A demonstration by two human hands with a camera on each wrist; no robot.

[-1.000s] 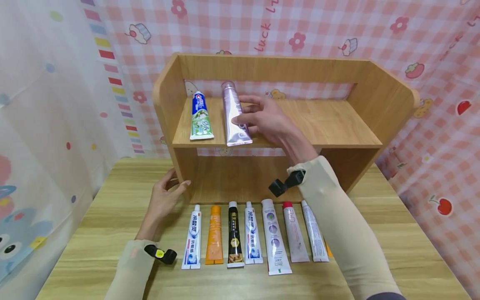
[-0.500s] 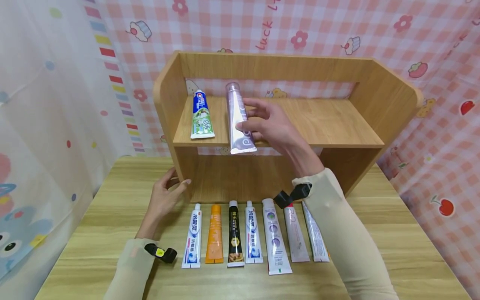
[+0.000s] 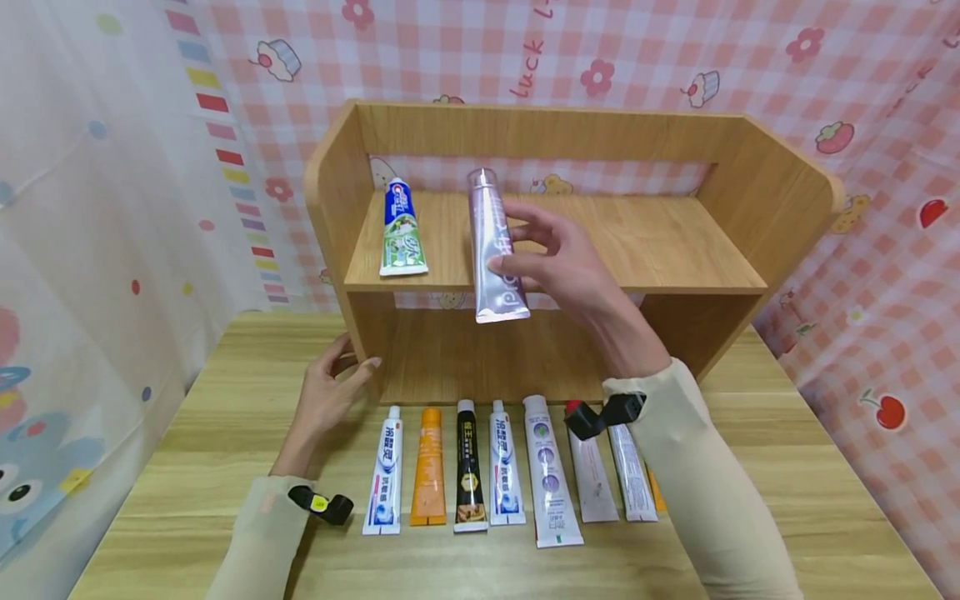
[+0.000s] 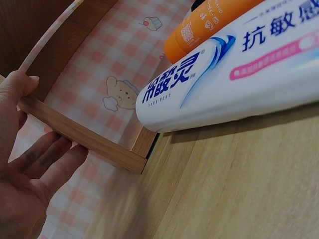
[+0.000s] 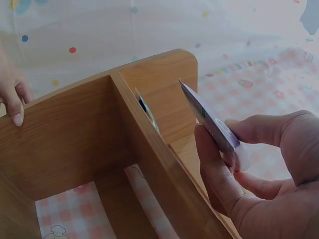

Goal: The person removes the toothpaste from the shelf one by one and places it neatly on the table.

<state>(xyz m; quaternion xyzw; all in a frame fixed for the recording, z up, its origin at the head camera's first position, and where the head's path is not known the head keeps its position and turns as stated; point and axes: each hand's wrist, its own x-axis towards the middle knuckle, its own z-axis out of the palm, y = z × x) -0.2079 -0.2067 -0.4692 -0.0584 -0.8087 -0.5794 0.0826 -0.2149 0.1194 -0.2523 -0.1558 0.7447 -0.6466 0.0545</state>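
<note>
A shiny lilac toothpaste tube is pinched between the thumb and fingers of my right hand, cap end up and back. Its crimped end overlaps the upper shelf's front edge in the head view, and the right wrist view shows the tube edge-on. My left hand holds the left side panel of the wooden shelf low down. In the left wrist view its thumb and fingers lie on either side of the panel. A blue and green toothpaste tube lies on the upper shelf, at its left end.
On the table, in front of the shelf, several toothpaste tubes lie in a row, among them an orange tube, a black tube and a large white tube. My right forearm partly covers the row's right end. Patterned curtains hang behind.
The lilac tube has moved right and toward me with my right hand, its lower end now farther past the shelf's edge. My left hand stays on the panel.
</note>
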